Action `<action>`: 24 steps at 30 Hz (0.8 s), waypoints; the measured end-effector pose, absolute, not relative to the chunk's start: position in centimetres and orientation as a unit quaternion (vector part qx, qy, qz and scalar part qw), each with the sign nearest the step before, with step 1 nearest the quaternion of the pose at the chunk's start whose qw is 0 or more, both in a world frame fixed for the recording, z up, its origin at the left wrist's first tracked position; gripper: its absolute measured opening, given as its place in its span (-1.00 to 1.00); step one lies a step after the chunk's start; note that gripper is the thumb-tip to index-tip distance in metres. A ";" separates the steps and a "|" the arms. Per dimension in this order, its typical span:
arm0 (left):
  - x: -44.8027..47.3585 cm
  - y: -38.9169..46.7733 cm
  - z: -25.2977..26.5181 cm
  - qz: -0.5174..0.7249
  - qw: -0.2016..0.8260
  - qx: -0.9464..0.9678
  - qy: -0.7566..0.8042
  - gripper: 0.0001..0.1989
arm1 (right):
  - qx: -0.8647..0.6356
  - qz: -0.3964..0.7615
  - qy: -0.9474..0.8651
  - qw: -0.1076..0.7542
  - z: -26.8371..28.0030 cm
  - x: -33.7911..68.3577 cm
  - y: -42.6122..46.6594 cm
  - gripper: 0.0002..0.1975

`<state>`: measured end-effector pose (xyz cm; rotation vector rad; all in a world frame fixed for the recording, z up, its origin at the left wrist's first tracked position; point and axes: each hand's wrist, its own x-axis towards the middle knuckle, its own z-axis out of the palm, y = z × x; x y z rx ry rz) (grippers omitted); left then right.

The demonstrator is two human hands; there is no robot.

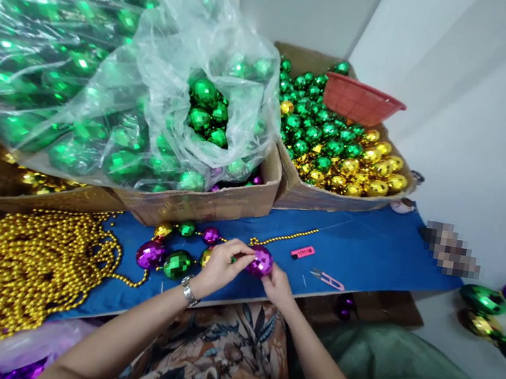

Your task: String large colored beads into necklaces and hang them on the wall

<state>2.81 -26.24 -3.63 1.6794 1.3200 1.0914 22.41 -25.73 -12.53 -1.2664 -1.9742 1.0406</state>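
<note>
A shiny purple faceted bead (262, 261) is held between my two hands above the blue tabletop's front edge. My left hand (220, 267), with a metal watch at the wrist, is closed in a pinch at the bead's left end. The fingers of my right hand (278, 287) grip its right side, partly hidden behind it. Left of my hands lie strung beads: a large green bead (178, 264), a large purple bead (151, 255) and smaller ones behind. A gold bead chain (291, 236) runs behind the held bead to the right.
Thread snips (328, 279) and a pink tag (303, 252) lie to the right. A heap of gold bead strands (29, 269) covers the left. Behind stand a plastic bag (105, 89) of green beads and a cardboard box (338, 200) of green and gold beads with a red basket (363, 101).
</note>
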 end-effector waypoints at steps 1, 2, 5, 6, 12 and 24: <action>2.5 -26.2 -3.6 0.422 0.357 0.653 0.517 -0.86 | -0.469 0.404 -0.735 0.277 -12.6 21.8 -26.2 -0.76; 2.1 -26.2 -3.6 0.420 0.354 0.653 0.522 -0.86 | -0.462 0.419 -0.733 0.270 -12.7 21.2 -26.7 -0.76; 0.8 -26.3 -3.6 0.415 0.354 0.651 0.528 -0.85 | -0.445 0.453 -0.730 0.253 -12.9 20.1 -27.7 -0.77; 0.4 -26.3 -3.5 0.416 0.352 0.651 0.528 -0.85 | -0.442 0.465 -0.724 0.252 -13.1 20.1 -27.8 -0.76; -0.5 -25.4 -0.9 0.437 0.297 0.656 0.538 -0.82 | -0.505 0.534 -0.594 0.327 -11.9 22.3 -26.4 -0.64; 3.2 -23.9 3.5 0.467 0.285 0.672 0.499 -0.84 | -0.432 0.311 -0.773 0.344 -3.7 20.9 -24.8 -0.70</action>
